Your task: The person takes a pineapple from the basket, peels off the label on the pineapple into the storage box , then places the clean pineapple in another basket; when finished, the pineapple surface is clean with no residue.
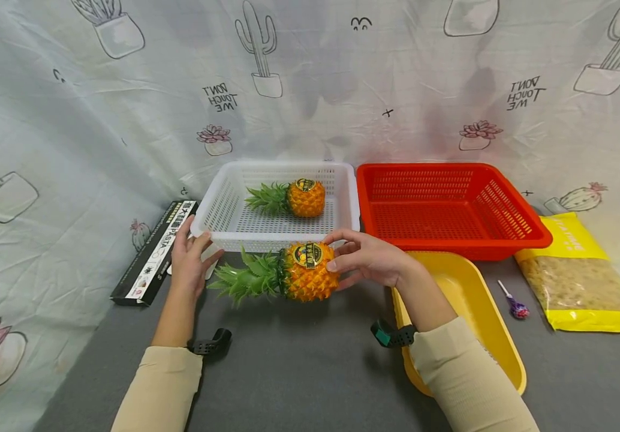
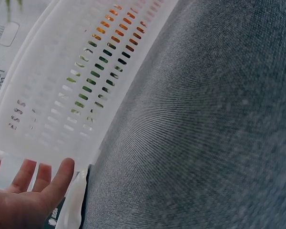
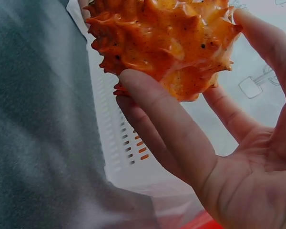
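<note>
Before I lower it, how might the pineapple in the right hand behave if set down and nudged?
The held pineapple would probably roll, since its body is rounded, though its leafy crown may check that. Its knobbly skin likely gives the right hand decent grip despite the shine.

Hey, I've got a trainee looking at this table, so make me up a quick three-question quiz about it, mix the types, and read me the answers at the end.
1. Multiple choice: what does the right hand hold? A. the black box; B. a pineapple; C. nothing at all.
2. True or false: the red basket stands to the right of the white basket.
3. Fill in the blank: the lollipop lies on the table between the yellow tray and the ____.

Key: 1. B. 2. True. 3. Bag.
</note>
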Demonstrator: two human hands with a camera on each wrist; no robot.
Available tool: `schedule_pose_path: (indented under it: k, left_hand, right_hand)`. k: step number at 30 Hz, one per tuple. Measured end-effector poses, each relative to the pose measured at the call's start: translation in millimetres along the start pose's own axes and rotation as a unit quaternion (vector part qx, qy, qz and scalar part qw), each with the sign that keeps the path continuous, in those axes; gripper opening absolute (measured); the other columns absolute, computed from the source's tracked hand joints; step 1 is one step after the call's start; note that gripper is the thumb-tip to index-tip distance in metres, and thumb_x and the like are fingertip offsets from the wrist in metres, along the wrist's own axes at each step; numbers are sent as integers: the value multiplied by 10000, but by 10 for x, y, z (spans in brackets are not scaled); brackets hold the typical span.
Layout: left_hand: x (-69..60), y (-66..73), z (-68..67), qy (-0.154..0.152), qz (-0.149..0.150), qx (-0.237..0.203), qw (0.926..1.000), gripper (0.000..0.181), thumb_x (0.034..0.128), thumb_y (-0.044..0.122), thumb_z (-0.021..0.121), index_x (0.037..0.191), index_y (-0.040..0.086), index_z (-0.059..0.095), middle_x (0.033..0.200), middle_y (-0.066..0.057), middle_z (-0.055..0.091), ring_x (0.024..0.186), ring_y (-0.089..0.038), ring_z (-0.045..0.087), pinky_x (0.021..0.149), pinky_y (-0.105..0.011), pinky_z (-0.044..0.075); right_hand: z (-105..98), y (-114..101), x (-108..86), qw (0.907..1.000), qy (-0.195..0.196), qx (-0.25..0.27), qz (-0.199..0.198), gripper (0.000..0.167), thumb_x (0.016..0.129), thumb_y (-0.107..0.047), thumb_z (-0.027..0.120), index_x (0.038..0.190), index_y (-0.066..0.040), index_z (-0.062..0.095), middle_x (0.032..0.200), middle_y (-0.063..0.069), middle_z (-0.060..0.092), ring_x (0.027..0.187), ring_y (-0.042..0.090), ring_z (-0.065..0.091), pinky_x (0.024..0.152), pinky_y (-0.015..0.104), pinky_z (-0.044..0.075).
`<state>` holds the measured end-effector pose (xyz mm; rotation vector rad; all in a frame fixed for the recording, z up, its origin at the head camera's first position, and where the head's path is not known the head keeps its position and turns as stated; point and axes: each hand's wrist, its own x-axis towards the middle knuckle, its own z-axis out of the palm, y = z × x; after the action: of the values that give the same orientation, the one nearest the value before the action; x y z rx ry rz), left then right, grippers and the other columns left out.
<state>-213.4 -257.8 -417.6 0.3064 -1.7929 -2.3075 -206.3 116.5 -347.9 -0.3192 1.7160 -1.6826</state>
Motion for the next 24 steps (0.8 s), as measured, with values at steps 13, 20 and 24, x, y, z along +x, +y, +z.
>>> schedule_pose_path:
  k: [13, 20, 24]
  left_hand:
    - [14, -7, -7, -22, 4, -13, 10000, 657, 1059, 206, 586, 1629, 331, 283, 1479, 5, 488, 1230, -162, 557, 901, -321, 602]
    - [13, 9, -11, -21, -56, 8, 10000, 660, 1054, 216, 599, 1622, 350, 289, 1507, -1, 472, 1210, -139, 563, 896, -317, 602]
    - [1, 30, -4, -33, -45, 21, 10000, 675, 1052, 223, 604, 1632, 331, 276, 1501, 8, 476, 1202, -134, 564, 885, -312, 604]
  right_hand:
    - [-6, 171, 99, 9981, 183, -239, 536, 537, 898, -128, 753, 1365, -111, 489, 1295, 205, 484, 1075, 342, 627, 928, 574, 580]
    - [-19, 245, 133, 9972, 287, -118, 687, 566, 900, -96, 758, 1391, -92, 477, 1327, 209, 456, 1046, 332, 629, 924, 571, 582]
    - [-38, 255, 130, 9970, 280, -210, 685, 586, 895, -85, 772, 1401, -76, 477, 1318, 214, 456, 1061, 340, 633, 930, 579, 576]
